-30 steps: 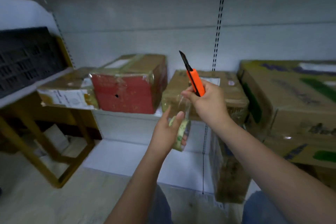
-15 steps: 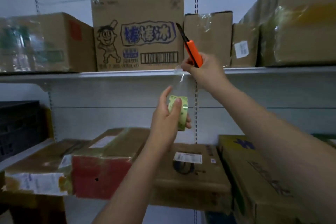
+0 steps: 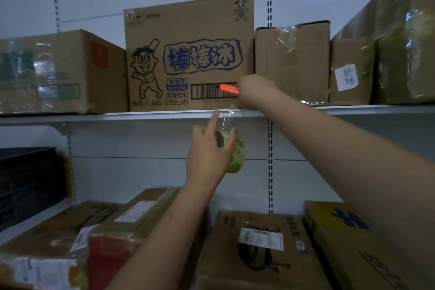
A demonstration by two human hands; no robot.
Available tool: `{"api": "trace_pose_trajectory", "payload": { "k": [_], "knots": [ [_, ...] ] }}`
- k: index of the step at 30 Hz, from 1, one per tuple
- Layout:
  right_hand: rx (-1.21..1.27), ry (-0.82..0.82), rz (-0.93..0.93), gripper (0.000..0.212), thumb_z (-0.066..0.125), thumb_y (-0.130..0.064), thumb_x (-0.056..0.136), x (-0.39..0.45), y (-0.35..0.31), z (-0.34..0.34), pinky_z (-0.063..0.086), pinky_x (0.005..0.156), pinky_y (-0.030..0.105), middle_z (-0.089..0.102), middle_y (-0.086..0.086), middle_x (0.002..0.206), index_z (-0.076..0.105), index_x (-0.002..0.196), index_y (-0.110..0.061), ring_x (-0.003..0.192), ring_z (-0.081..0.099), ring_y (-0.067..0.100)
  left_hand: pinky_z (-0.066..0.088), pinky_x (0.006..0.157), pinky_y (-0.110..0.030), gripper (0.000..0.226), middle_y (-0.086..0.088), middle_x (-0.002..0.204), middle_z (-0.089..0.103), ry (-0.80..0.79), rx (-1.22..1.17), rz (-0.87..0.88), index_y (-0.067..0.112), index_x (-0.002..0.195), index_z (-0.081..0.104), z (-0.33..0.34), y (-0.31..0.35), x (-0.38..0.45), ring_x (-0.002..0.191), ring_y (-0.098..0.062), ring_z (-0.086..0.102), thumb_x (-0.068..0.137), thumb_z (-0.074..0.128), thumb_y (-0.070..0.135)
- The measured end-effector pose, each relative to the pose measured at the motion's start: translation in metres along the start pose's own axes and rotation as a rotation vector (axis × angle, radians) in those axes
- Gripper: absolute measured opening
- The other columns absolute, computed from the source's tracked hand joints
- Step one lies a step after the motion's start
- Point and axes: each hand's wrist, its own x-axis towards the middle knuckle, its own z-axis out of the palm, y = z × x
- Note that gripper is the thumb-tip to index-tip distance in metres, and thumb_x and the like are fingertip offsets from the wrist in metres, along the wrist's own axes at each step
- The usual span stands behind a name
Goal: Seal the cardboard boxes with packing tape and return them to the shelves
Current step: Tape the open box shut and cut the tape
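Head view: I see left hand point(image 3: 208, 156) grip curled round tape roll point(image 3: 231, 152), index finger straight, below shelf edge point(image 3: 141, 116). Right hand point(image 3: 255, 92) grip closed on orange knife point(image 3: 228, 89), at cartoon box point(image 3: 189, 54) barcode. Clear tape strip point(image 3: 223, 116) between hands. Open gap under shelf.

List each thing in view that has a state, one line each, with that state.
Left hand: grips the tape roll, index finger straight up.
Right hand: grips the orange cutter.
Tape roll: a clear strip pulled up to the shelf edge.
Orange cutter: lying level, blade not visible.
Cartoon box: upright on the upper shelf, closed.
Labelled box: lower shelf, closed.
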Motion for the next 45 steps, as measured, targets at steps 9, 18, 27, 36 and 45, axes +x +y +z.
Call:
{"api": "trace_pose_trajectory", "payload": {
  "k": [9,18,27,36,45],
  "knots": [
    [0.344,0.116,-0.054,0.038,0.055,-0.038,0.099,-0.005,0.015,0.006,0.037,0.067,0.033,0.052,0.012,0.102,0.049,0.116,-0.005,0.087,0.052,0.028,0.029,0.11,-0.035,0.04,0.002,0.118,0.068,0.055,0.35,0.503,0.019,0.121,0.065,0.007,-0.004,0.067,0.116,-0.019,0.057,0.093,0.039,0.032],
    [0.098,-0.014,-0.396,0.033,0.059,-0.028,0.097,0.016,-0.018,0.018,0.049,0.089,0.039,0.059,0.006,0.124,0.06,0.129,-0.016,0.104,0.056,0.023,0.036,0.099,-0.016,0.038,0.008,0.127,0.052,0.226,-0.123,0.209,0.02,0.129,0.057,-0.018,-0.08,-0.025,0.12,-0.004,0.047,0.095,0.041,0.016],
    [0.203,0.291,-0.341,0.038,0.044,-0.04,0.103,-0.029,-0.008,0.015,0.043,0.099,0.043,0.061,0.005,0.13,0.061,0.129,-0.019,0.122,0.053,0.028,0.034,0.103,-0.021,0.032,0.013,0.127,0.05,0.071,-0.122,0.108,0.025,0.13,0.055,0.002,-0.102,-0.083,0.121,-0.003,0.045,0.101,0.045,0.016],
    [0.385,0.287,-0.388,0.013,0.055,-0.013,0.088,-0.371,0.055,0.204,0.042,0.057,0.027,0.063,0.003,0.078,0.067,0.086,-0.012,0.067,0.056,0.018,0.049,0.063,-0.038,0.025,0.011,0.086,0.062,-0.225,-0.098,-0.16,0.026,0.086,0.062,0.051,-0.155,-0.321,0.069,-0.009,0.057,0.092,0.049,0.006],
    [0.299,-0.864,0.483,0.11,0.061,-0.065,0.086,-0.455,0.169,0.384,0.023,0.115,0.038,-0.012,0.004,0.166,-0.008,0.159,-0.021,0.152,0.008,0.027,0.048,0.092,-0.029,0.026,-0.008,0.122,0.066,-0.907,-0.172,-0.493,0.016,0.116,0.066,0.193,-0.216,-0.429,0.11,-0.025,0.062,0.101,0.046,0.009]
  ]
}}
